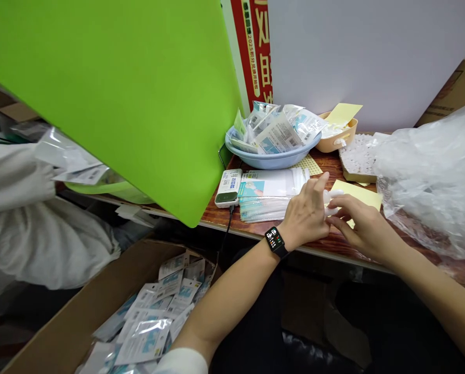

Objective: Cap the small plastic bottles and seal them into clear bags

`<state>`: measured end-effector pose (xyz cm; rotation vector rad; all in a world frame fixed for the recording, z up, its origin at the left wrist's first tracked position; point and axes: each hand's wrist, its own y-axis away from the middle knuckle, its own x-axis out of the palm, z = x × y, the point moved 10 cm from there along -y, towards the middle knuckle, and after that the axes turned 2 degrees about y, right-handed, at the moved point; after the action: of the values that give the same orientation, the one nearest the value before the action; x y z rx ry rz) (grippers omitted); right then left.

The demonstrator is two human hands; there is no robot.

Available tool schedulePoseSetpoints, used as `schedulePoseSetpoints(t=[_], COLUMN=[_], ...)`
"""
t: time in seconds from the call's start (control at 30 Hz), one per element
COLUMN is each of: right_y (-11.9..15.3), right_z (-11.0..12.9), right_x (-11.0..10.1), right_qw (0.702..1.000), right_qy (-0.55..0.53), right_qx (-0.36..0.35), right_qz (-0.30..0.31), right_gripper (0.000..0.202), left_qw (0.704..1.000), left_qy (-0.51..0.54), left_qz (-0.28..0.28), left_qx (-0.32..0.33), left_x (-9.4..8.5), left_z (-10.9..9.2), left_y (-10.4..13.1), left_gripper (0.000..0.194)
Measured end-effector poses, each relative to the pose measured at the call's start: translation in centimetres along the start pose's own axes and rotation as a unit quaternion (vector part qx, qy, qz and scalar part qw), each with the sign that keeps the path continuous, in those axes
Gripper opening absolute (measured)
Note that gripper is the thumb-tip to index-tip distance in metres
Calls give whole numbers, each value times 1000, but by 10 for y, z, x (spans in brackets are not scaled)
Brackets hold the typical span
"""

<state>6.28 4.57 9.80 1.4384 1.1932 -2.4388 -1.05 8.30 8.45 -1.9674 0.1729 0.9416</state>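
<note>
Near the front edge of the table, my left hand (307,213), with a black watch on its wrist, is closed around small white pieces (327,196). My right hand (353,221) meets it from the right, its thumb and fingers pinched on a white piece. Their exact shape is partly hidden by the fingers. Just behind the hands lies a yellow sheet (367,195). A stack of clear packets with white and teal cards (265,208) is left of my left hand.
Behind the stack stands a blue basin (273,160) of packets, beside an orange container (343,139). Crumpled clear plastic (435,176) covers the right side. A green panel (119,93) rises at left; an open carton (72,311) of packets sits below. Another person's sleeve (17,182) shows far left.
</note>
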Motion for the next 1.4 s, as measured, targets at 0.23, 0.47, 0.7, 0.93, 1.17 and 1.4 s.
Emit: schedulePoseSetpoints(t=[0.23,0.47,0.7,0.93,1.17,1.4], right_y=[-2,4,5,2,18,3], right_z=[0,-43,-33,2,-30,-12], right_x=[-10,-27,-25,-25,35,-15], right_qw=[999,988,986,994,880,991], right_qy=[3,-72,-93,18,-299,-34], right_qx=[-1,123,103,-3,358,111], right_qz=[-40,-60,-88,-108,87,-60], right_gripper=[13,13,11,16,59,33], left_qw=[998,858,639,557,638,544], left_qy=[25,396,659,657,603,622], left_qz=[27,140,82,-29,-166,-130], left_qx=[-54,-295,-387,-507,-449,-548], left_x=[-2,17,35,42,18,43], left_z=[10,44,20,21,31,34], left_y=[-3,8,15,29,19,34], left_gripper=[84,68,46,25,20,18])
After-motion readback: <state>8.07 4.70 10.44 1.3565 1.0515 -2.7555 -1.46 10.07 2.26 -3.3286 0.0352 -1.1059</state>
